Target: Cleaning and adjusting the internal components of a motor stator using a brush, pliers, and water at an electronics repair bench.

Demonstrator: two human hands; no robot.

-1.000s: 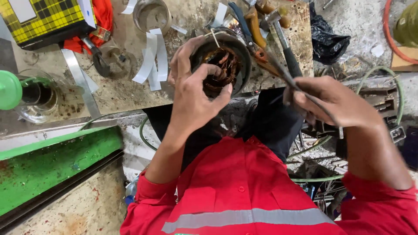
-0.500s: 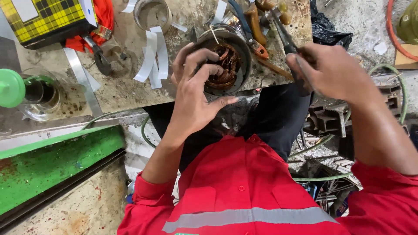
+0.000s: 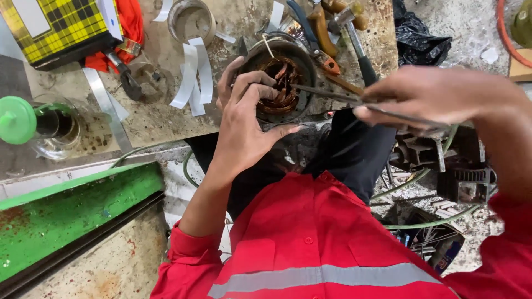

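Note:
A round motor stator [image 3: 281,83] with copper windings inside lies on the worn bench near its edge. My left hand [image 3: 244,119] wraps around the stator's near left rim, fingers curled over it. My right hand [image 3: 438,94] pinches a long thin metal rod [image 3: 332,96] whose tip reaches into the copper coils. My red shirt with a grey reflective stripe fills the bottom of the view.
White paper strips [image 3: 191,75], a glass jar [image 3: 191,19], pliers [image 3: 316,30] and a hammer [image 3: 354,44] lie behind the stator. A yellow plaid box [image 3: 58,25] sits far left, a green-capped bottle [image 3: 27,119] at the left. A green metal beam [image 3: 72,213] runs below the bench.
My right hand has swung in from the right and brought the rod's tip into the windings. My left hand stays on the stator rim.

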